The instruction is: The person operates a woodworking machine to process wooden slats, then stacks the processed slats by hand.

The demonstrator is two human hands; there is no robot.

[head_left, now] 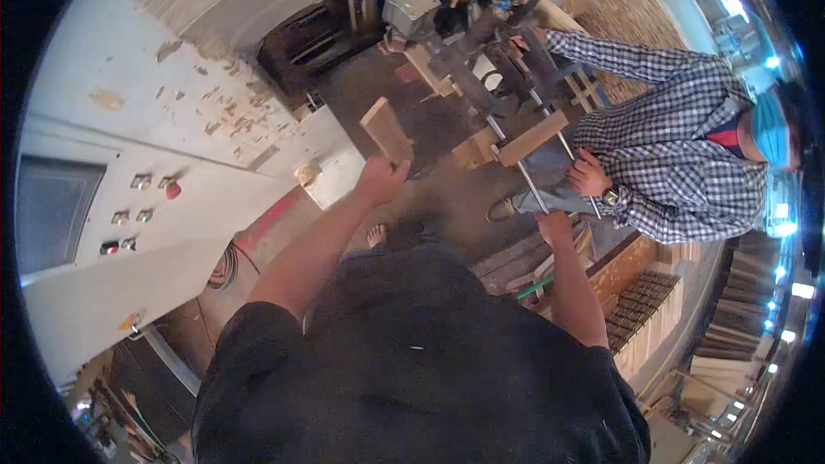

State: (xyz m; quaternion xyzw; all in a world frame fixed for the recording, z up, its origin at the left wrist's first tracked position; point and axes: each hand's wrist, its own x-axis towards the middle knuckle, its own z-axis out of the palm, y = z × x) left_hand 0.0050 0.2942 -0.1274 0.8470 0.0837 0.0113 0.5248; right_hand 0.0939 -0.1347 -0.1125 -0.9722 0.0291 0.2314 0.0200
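My left hand (382,179) is closed around the lower end of a short wooden board (387,131), which it holds up at a tilt over the floor. My right hand (554,228) is closed at the near end of a metal rod (530,189) that runs out from the machine (468,77). Across the rods lies a wooden block (533,139), with another wood piece (475,149) just left of it. Part of my right hand's grip is hidden.
A co-worker in a checked shirt (662,112) stands to the right, one hand (589,174) by the second rod. On the left is a pale cabinet (198,180) with knobs and a red button. Stacked wood strips (640,309) lie at lower right.
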